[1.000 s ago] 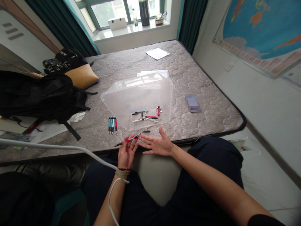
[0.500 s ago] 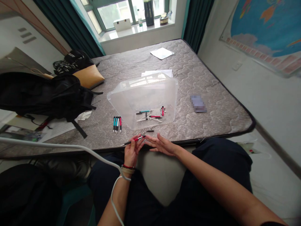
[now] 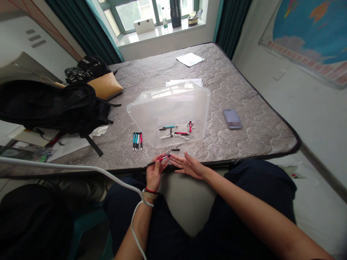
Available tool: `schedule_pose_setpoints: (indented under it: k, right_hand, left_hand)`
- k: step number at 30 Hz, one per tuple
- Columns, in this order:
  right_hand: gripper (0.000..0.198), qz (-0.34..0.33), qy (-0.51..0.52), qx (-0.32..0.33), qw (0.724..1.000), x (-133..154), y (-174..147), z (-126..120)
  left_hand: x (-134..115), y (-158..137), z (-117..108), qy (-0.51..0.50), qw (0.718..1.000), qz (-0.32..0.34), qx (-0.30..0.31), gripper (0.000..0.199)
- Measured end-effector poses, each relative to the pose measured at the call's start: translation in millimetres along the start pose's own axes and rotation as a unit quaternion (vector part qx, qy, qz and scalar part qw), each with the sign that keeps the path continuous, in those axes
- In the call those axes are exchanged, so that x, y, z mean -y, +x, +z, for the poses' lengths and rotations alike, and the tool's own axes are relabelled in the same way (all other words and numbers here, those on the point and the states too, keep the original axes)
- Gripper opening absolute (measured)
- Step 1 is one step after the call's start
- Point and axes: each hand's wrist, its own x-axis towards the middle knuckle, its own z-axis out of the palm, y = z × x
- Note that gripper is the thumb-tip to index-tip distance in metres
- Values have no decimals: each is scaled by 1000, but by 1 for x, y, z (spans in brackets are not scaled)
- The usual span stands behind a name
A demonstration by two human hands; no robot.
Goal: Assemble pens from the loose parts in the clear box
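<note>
My left hand [image 3: 155, 172] holds a red and black pen [image 3: 159, 160] between thumb and fingers, its thin dark end pointing left. My right hand [image 3: 190, 167] is open, palm up and fingers stretched toward the pen's other end; whether the fingertips touch it I cannot tell. Just beyond the hands a small black pen part [image 3: 175, 149] lies on the mattress. Inside the clear plastic bin [image 3: 146, 108], which lies on its side facing me, are several loose pen parts [image 3: 181, 134]. Left of the bin several assembled pens [image 3: 137, 141] in teal, white and red lie in a row.
The mattress [image 3: 217, 144] spreads out before me. A blurred-out phone-like object [image 3: 232, 118] lies at right, papers [image 3: 190, 59] toward the back. A black backpack [image 3: 54, 104] and a tan pouch [image 3: 105, 86] are at left. A white cable [image 3: 108, 177] crosses over my left forearm.
The whole scene has shifted slightly to the right in view as the head moved. Both hands and the pen keep nearly the same pose.
</note>
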Motion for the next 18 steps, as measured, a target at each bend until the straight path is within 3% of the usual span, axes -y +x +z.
schedule_pose_setpoints:
  k: [18]
  right_hand:
    - [66,-3,12,-10,1000,-4,3,-1]
  left_hand:
    - [-2,-1,4,36,999,-9,4,42]
